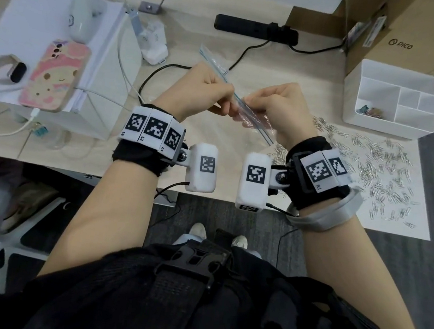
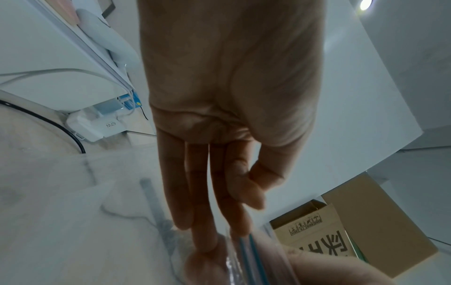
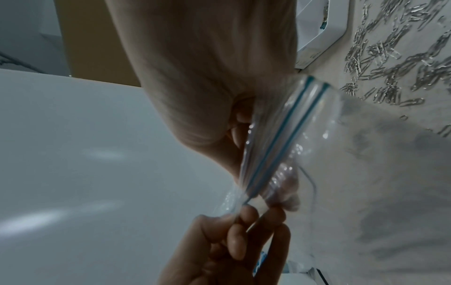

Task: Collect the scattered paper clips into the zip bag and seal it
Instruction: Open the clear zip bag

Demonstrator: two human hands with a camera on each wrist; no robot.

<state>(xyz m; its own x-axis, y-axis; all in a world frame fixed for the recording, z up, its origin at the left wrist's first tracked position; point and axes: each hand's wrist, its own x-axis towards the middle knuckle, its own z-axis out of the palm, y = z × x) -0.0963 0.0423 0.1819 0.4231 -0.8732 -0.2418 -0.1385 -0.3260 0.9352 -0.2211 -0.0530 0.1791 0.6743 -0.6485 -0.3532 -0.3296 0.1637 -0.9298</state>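
Note:
I hold a clear zip bag (image 1: 254, 121) with a blue zip strip (image 3: 280, 138) in the air over the table's middle. My left hand (image 1: 224, 105) pinches the bag's top edge between thumb and fingers (image 3: 244, 217). Close beside it, my right hand (image 1: 247, 105) grips the same edge, fingers curled behind the plastic (image 3: 241, 133). The strip runs slantwise between both hands (image 2: 246, 250). Several silver paper clips (image 1: 374, 167) lie scattered on a white sheet (image 1: 418, 232) to the right (image 3: 390, 57). I cannot tell whether the zip is parted.
A white divided organizer (image 1: 387, 122) with a few coloured clips stands back right, before a cardboard box (image 1: 407, 29). At left a white box (image 1: 104, 74) carries a phone (image 1: 54, 76) and a watch (image 1: 6, 67). A black power strip (image 1: 254, 26) and cables lie behind.

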